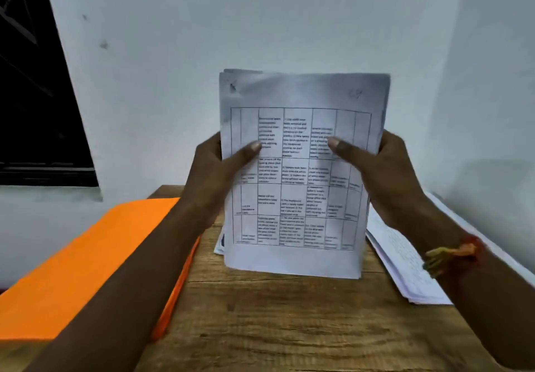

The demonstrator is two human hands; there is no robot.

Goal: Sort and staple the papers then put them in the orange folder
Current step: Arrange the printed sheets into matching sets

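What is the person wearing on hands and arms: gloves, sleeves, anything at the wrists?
No gloves on the left hand or right hand, no sleeves on either forearm. The right wrist wears a thread band of red, orange and yellow-green strands with loose ends. The left wrist is bare.

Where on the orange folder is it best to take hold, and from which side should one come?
Take the orange folder by its right long edge, coming from the middle of the wooden table. It lies flat and closed, and that edge shows its thickness above the wood, so fingers could probably slip under. First free the left hand from the papers.
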